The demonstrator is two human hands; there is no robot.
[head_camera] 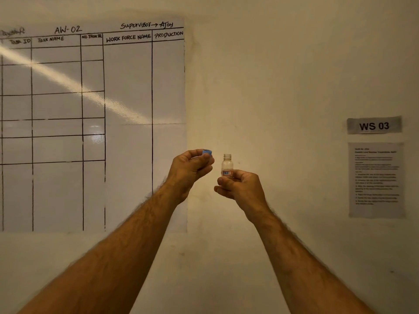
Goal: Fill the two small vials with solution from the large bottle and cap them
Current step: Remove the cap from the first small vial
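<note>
Both arms are raised in front of a wall. My right hand (240,186) grips a small clear vial (227,165) by its lower part; the vial stands upright, its threaded mouth is uncovered, and a red-edged label shows just above my fingers. My left hand (189,171) pinches a small blue cap (207,152) between thumb and fingertips, a short way left of the vial's mouth and slightly higher, not touching it. Whether the vial holds liquid I cannot tell. The large bottle and the other vial are out of view.
A whiteboard sheet (90,123) with a hand-drawn table covers the wall on the left. On the right hang a "WS 03" sign (374,125) and a printed instruction sheet (376,180). No table or work surface shows in the frame.
</note>
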